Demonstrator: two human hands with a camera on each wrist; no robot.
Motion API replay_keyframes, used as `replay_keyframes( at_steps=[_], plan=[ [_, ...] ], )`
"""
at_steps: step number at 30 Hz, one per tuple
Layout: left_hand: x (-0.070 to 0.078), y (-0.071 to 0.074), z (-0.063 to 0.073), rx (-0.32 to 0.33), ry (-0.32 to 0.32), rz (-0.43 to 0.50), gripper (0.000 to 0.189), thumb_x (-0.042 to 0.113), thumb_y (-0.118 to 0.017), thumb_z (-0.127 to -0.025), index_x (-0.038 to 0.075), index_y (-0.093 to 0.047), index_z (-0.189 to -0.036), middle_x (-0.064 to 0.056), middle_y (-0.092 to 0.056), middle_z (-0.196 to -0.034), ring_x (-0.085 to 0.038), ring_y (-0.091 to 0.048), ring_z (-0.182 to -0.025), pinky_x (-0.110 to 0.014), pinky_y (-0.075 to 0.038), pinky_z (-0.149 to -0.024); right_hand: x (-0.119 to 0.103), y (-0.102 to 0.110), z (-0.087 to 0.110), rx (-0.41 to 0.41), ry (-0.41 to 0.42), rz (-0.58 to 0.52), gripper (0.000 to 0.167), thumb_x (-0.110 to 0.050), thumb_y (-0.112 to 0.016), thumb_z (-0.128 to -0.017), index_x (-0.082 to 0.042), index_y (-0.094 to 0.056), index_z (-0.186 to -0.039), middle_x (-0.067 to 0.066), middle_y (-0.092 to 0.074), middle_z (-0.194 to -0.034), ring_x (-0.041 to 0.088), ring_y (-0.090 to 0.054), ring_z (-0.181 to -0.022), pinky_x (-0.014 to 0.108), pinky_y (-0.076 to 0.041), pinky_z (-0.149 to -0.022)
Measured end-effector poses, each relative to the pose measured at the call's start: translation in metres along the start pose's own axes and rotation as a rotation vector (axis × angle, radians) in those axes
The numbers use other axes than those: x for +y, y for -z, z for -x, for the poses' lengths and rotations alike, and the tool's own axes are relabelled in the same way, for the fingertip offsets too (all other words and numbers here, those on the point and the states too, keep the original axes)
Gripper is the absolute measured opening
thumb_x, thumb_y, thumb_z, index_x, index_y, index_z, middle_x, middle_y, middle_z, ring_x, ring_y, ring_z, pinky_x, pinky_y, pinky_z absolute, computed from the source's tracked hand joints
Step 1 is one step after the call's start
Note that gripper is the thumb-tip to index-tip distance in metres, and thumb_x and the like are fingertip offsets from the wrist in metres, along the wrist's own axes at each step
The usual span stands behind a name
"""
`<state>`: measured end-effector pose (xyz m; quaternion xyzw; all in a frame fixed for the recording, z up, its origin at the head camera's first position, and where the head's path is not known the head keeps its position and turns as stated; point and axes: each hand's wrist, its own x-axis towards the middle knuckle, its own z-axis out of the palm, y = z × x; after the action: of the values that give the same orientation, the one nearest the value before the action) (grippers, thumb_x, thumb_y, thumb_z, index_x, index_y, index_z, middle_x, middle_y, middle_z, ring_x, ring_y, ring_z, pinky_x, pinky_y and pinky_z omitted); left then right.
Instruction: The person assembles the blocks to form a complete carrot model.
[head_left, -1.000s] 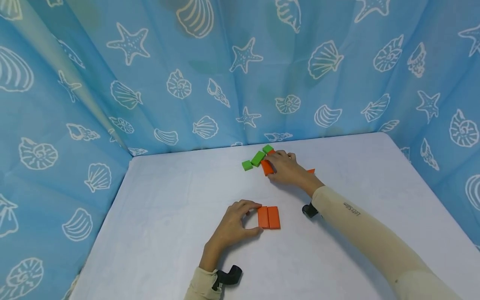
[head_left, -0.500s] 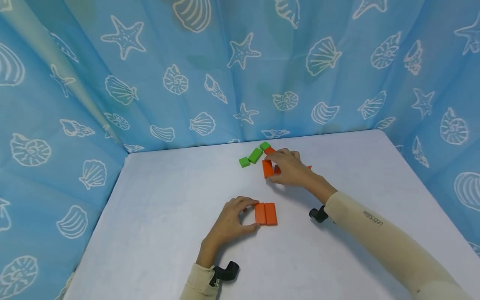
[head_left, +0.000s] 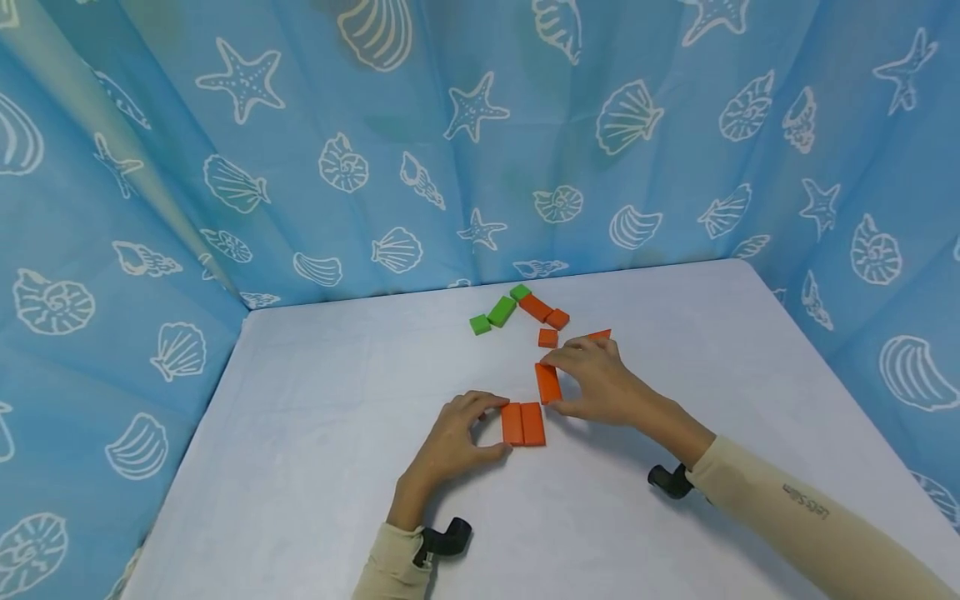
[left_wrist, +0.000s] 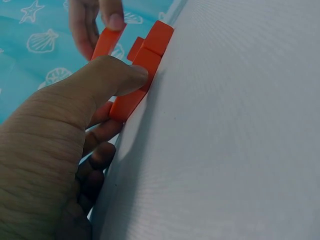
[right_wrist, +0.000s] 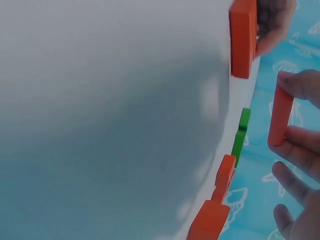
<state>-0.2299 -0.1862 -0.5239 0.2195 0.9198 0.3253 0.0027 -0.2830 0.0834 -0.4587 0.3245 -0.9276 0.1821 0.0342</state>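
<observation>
Two orange blocks lie side by side on the white tabletop in the head view. My left hand pinches the left orange block by its two ends, thumb at the near end. The right orange block sits right beside it. Between thumb and fingertips, my right hand holds another orange block, just behind and to the right of that pair. In the right wrist view this held orange block is raised above the cloth, with the other fingers spread below it.
Toward the back edge lie several loose blocks: green ones, a long orange one and small orange ones. Another orange piece is partly hidden behind my right hand. A blue shell-patterned curtain surrounds the white table.
My right hand has taken the orange block from the back group and carried it nearer, toward the pair. My left hand keeps its pinch on the left block.
</observation>
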Motion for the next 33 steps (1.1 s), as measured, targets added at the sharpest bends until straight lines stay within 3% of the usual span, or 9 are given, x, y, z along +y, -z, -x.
replay_keyframes(
  at_steps=[9,24,33],
  plan=[
    [-0.001,0.0,0.001,0.001,0.003,0.0,0.057,0.041,-0.076,-0.083,0.028,-0.059,-0.136,0.01,-0.055,-0.131,-0.011,-0.049,-0.106,-0.042,-0.042,-0.097,-0.006,-0.007,0.022,0.011,0.025,0.018,0.06,-0.039,-0.086,-0.076,-0.016,-0.067,-0.129,-0.001,-0.066,-0.124,0.026,-0.045,-0.125,0.059,-0.024,-0.103],
    [-0.001,-0.002,-0.005,0.023,-0.061,0.004,0.057,0.038,-0.078,-0.083,0.026,-0.06,-0.135,0.008,-0.057,-0.13,-0.011,-0.05,-0.104,-0.042,-0.039,-0.099,-0.01,-0.015,0.04,-0.014,0.041,0.048,0.061,-0.04,-0.084,-0.078,-0.012,-0.065,-0.128,0.0,-0.065,-0.123,0.025,-0.05,-0.12,0.058,-0.024,-0.103],
    [0.0,-0.002,-0.002,0.001,-0.014,0.005,0.057,0.04,-0.077,-0.083,0.027,-0.059,-0.136,0.008,-0.056,-0.131,-0.012,-0.049,-0.108,-0.044,-0.04,-0.099,-0.012,-0.025,0.042,-0.033,0.05,0.056,0.061,-0.043,-0.083,-0.078,-0.014,-0.065,-0.129,-0.001,-0.065,-0.123,0.025,-0.05,-0.121,0.059,-0.027,-0.103]
  ],
)
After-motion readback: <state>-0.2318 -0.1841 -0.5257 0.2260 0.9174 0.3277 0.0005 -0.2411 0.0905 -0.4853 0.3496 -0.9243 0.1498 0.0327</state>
